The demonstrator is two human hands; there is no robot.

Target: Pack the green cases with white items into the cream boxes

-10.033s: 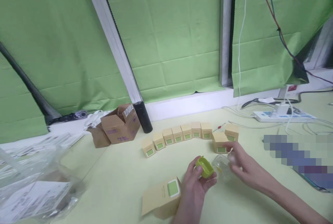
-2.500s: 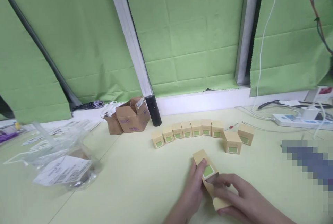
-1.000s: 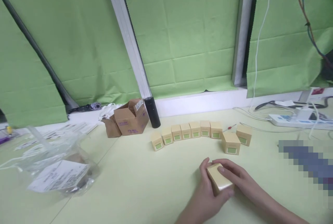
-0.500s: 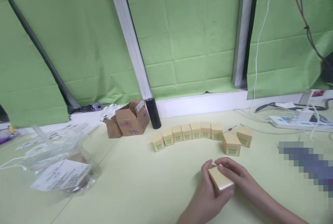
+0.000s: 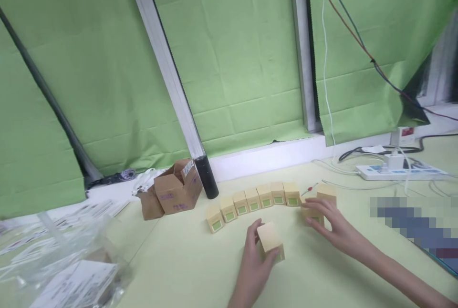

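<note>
My left hand (image 5: 255,260) is closed around a small tan cardboard box (image 5: 271,237), thumb on the near side and fingers on the far left. Over to the right, my right hand (image 5: 327,220) has its thumb and fingers around a second small box (image 5: 315,216), partly hiding it; it rests on the table. Behind that hand stands another small box (image 5: 327,192), partly covered. A curved row of several matching boxes (image 5: 253,199), each with a green label on the front, lies beyond my left hand.
A black cylindrical bottle (image 5: 206,178) stands beside an open brown carton (image 5: 179,189). Clear plastic packaging with a white paper label (image 5: 77,284) lies at lower left. A power strip (image 5: 400,171) with cables sits at back right. Part of the right side is pixelated.
My hands have separated. The left keeps the box and has moved left with it; the right has let go of that box and reached forward to another. The camera view has shifted.
</note>
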